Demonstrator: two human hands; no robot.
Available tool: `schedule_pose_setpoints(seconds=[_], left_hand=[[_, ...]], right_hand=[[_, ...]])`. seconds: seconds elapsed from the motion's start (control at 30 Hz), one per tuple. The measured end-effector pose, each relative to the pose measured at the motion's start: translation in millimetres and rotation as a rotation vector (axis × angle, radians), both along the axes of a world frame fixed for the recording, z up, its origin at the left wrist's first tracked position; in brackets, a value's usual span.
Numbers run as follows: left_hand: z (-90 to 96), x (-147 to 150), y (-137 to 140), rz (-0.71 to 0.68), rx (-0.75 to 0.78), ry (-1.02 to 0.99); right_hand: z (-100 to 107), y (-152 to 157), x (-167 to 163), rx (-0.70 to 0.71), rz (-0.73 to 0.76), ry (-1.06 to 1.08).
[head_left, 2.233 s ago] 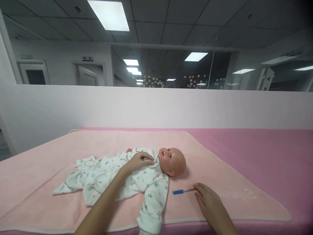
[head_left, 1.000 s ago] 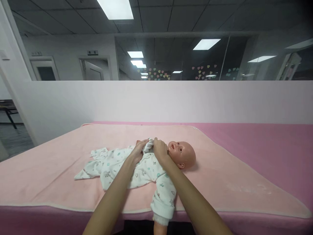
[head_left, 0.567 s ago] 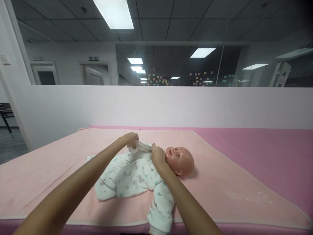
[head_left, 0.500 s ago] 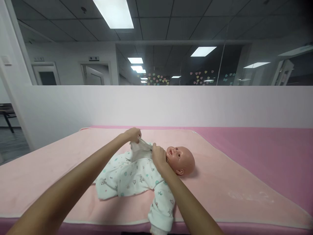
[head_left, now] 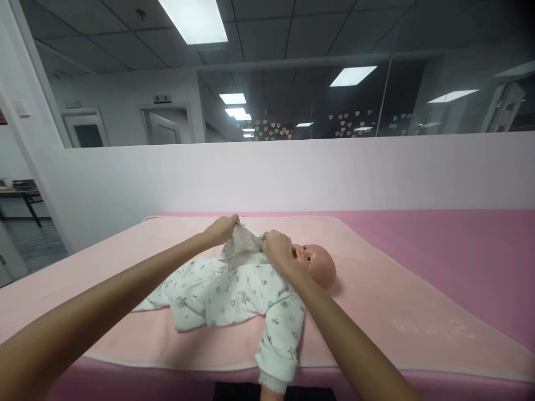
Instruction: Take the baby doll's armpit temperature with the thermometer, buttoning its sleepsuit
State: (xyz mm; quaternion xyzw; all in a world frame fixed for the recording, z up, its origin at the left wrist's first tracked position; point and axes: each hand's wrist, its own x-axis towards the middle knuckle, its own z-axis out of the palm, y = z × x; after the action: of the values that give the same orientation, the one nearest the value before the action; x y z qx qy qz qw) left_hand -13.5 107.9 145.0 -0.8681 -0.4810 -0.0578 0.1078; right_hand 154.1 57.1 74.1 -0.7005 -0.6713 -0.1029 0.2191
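Observation:
A baby doll lies on its back, head to the right, dressed in a white baby jacket with small printed figures. My left hand pinches the lifted edge of the jacket's front flap, whose plain inner side shows. Near the doll's neck, my right hand is closed on the same flap at its upper end, close beside the chin. Between the two hands the cloth is stretched above the chest. One sleeved arm of the doll hangs over the near edge; its far arm is hidden.
Under the doll is a peach-coloured pad on a pink mattress. A low white wall with glass above it stands behind. At the far left a dark-legged table is visible through an opening.
The view has tilted and shifted slightly. My left hand has turned and drawn the flap edge a little; my right hand still grips near the neck. More of the doll's legs shows.

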Motion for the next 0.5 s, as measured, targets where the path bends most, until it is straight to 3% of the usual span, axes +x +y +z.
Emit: schedule_pose_setpoints(seconds=[0.13,0.2,0.27,0.33,0.4,0.47,0.5], left_hand=[[-2.3,-21,-7,-0.199,0.212,0.312],[2.1,-29,-16,-0.289,0.222,0.399],[9.7,-33,-31,-0.280,0.167,0.423],[19.8,-32,-50,-0.194,-0.020,0.420],[28.9,-26,-65,-0.149,-0.351,0.407],[31.8,-15,-67,-0.214,-0.595,0.344],[29.2,-7,-62,-0.263,-0.626,0.270]], right_hand=[[24,-19,22,0.000,0.090,-0.017],[30,-33,29,-0.012,0.156,-0.073],[30,-44,32,-0.035,0.222,-0.135],[24,-53,34,-0.073,0.266,-0.180],[16,-58,39,-0.117,0.295,-0.196],[7,-60,48,-0.135,0.298,-0.151],[4,-61,53,-0.120,0.287,-0.099]])
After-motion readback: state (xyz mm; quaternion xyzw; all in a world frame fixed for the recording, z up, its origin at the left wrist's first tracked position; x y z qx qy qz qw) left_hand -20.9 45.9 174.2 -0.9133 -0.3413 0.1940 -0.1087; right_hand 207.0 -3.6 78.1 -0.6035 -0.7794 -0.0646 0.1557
